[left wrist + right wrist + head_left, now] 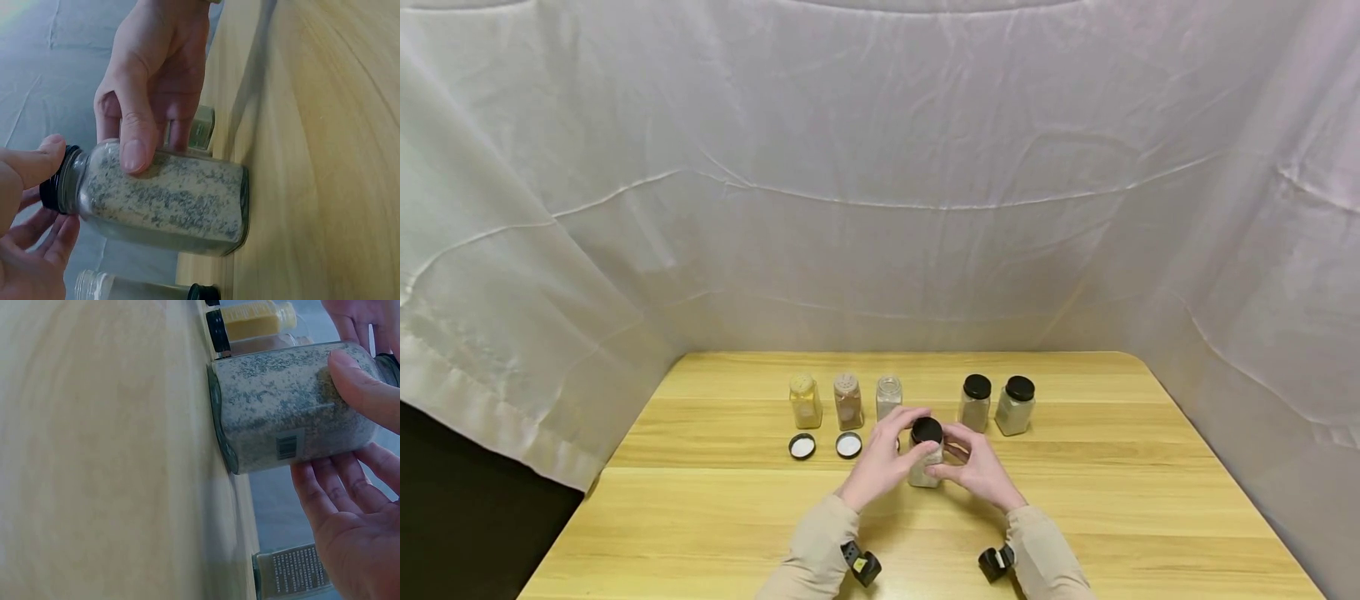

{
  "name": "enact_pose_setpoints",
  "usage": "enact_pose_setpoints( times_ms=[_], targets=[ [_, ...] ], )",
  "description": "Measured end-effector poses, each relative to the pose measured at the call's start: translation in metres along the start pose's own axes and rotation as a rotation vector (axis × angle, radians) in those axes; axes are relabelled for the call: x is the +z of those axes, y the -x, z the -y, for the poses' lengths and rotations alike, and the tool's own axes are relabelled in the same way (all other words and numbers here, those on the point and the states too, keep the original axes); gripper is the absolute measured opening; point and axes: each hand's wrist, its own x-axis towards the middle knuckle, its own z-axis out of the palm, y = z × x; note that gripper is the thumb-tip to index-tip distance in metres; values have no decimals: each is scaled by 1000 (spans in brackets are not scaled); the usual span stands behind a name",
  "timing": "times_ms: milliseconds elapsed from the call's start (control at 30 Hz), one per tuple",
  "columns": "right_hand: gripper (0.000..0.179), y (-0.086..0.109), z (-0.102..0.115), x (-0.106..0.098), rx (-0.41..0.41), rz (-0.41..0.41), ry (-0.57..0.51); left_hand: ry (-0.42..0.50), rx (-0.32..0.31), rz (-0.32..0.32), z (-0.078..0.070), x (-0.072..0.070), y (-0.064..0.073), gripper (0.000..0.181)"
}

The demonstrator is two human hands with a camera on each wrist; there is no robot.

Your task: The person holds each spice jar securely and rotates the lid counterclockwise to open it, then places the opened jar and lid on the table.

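Now the lid (927,428) is pinched by the left hand (882,460), the near jar (165,199) by the right hand (979,472). Best kept upright, steadily braced.

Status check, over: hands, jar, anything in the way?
Left hand grips black lid; right hand holds speckled jar. Jar upright, lid on. No visible block; uncapped jar just beyond left hand.

PLACE: seemingly a curtained recording booth, building type unclear | pale, creased cloth (880,267) is hanging behind and on both sides | wood-grain table (700,517) is filling the space between | black wrist cameras (867,568) are sitting at both sleeves (820,537)
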Motion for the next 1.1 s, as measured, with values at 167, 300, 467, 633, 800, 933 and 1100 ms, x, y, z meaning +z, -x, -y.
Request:
enact_pose_setpoints(
  times_ms=[167,300,467,633,800,933,1100],
  targets=[
    [56,0,0,0,-8,-6,1,-11,-5,13,1,0,1,52],
    [56,0,0,0,-5,-9,4,8,34,84,2,-5,2,49],
    [58,-1,0,0,2,-9,6,39,56,147,3,-9,1,44],
    [57,0,1,0,-4,-8,-2,22,40,104,3,-7,0,43],
    [57,0,1,0,-17,-7,-5,-18,22,15,2,-2,0,46],
    [55,0,1,1,-8,-7,-5,-11,19,27,1,-2,0,51],
    [56,0,4,1,22,-11,-7,20,58,114,1,-7,2,48]
  ],
)
